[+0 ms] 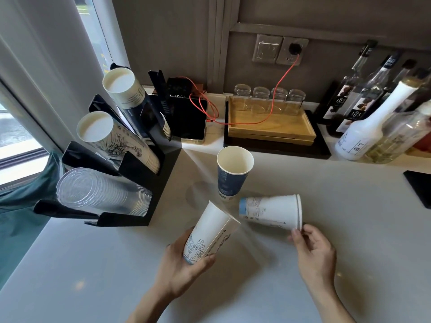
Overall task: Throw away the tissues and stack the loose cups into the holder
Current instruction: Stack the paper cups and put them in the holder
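Note:
My left hand (180, 264) grips a tall white paper cup with blue line drawings (210, 231), tilted with its mouth up and to the right. A second white cup (270, 212) lies on its side on the counter, rim to the right; the fingertips of my right hand (312, 250) pinch that rim. A dark blue cup (233, 173) stands upright just behind them. The black cup holder (149, 183) at the left carries slanted stacks of paper cups (121, 89) (112, 138) and a stack of clear plastic cups (100, 192). No tissues are visible.
A wooden tray (270, 127) with several upturned glasses sits at the back, crossed by a red cable (275, 94) running to a wall socket. A black device (186, 120) stands beside the holder. Bottles (373, 117) crowd the right rear. A black mat (419, 187) lies at the right edge.

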